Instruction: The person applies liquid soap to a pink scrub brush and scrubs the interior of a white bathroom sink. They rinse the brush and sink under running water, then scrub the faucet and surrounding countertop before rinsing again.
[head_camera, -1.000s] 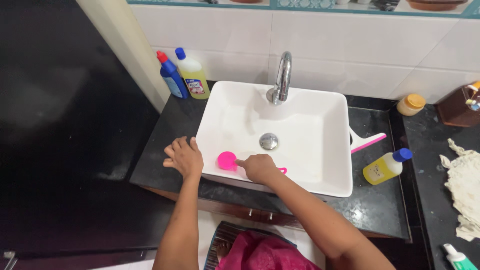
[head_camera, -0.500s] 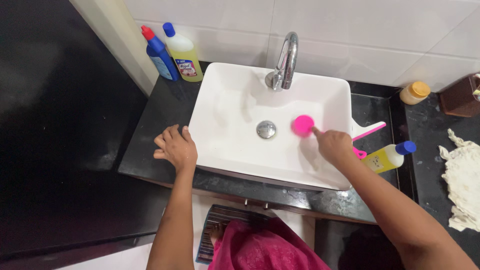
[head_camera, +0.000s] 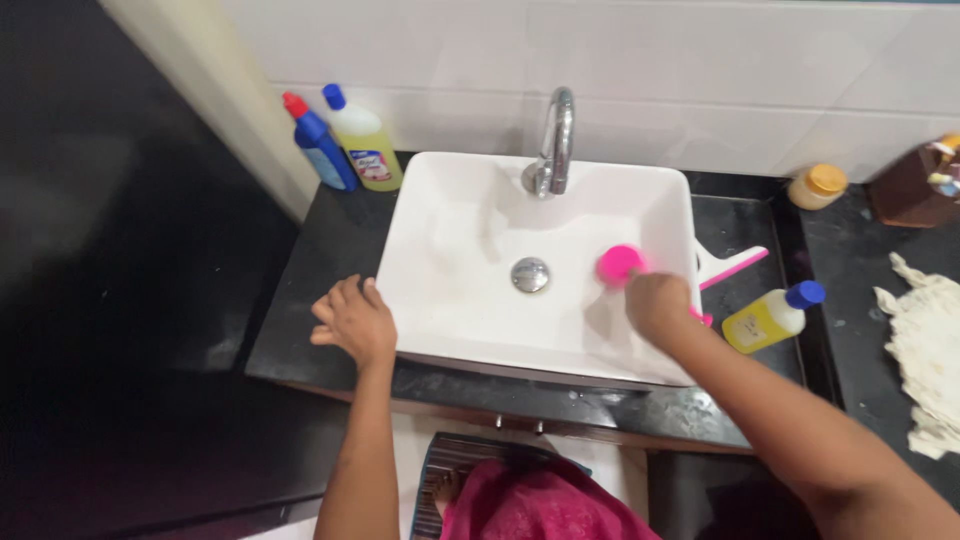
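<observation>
Head view, looking straight down: my right hand (head_camera: 658, 303) is clamped on the pink brush (head_camera: 620, 264), its round pink head pressed to the inside of the white sink (head_camera: 450, 240) at about three o'clock from the drain (head_camera: 530, 274); a bit of the pink handle pokes out behind my fist. My left hand (head_camera: 352, 320) lies flat, fingers loosely apart, on the sink's near-left corner at eight o'clock, gripping nothing. The basin holds the brush head and the metal drain, with the chrome tap (head_camera: 555, 145) arching over it from twelve.

Bottles, counted: three. A blue bottle (head_camera: 318, 142) with a red cap and a yellow bottle (head_camera: 362, 142) with a blue cap stand upright, touching, at ten o'clock against the wall. A second yellow bottle with blue cap (head_camera: 768, 316) lies tipped on the black counter (head_camera: 320, 250) at three o'clock, yellow liquid inside. One small jar (head_camera: 818, 185) with an orange lid sits at two. One white-and-pink squeegee (head_camera: 735, 263) lies just beside the sink's right rim. One crumpled white cloth (head_camera: 925, 350) is at the far right.
</observation>
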